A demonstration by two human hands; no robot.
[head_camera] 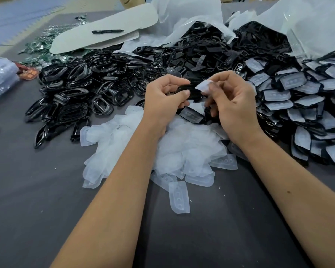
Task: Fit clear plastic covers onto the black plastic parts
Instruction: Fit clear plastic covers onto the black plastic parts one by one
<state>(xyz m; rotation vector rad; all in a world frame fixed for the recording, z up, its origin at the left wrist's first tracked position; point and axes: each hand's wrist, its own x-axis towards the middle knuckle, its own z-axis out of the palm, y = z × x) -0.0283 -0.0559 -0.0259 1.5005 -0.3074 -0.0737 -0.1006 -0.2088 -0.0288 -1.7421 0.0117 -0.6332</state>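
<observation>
My left hand [166,97] grips a black plastic part [190,91] above the middle of the table. My right hand [232,105] pinches a clear plastic cover [202,86] at the part's right end, thumb and fingers curled on it. Under my wrists lies a heap of loose clear covers [182,151]. A pile of bare black frames [81,97] spreads to the left. On the right is a pile of black parts with covers fitted [298,105]. One covered part [191,115] lies just below my hands.
A grey cloth covers the table [46,190]. Clear plastic bags [307,22] with more black parts stand at the back. A black marker [107,31] lies on a grey sheet at the back left. Green circuit boards [43,45] lie far left, beside a wrapped bundle [0,76].
</observation>
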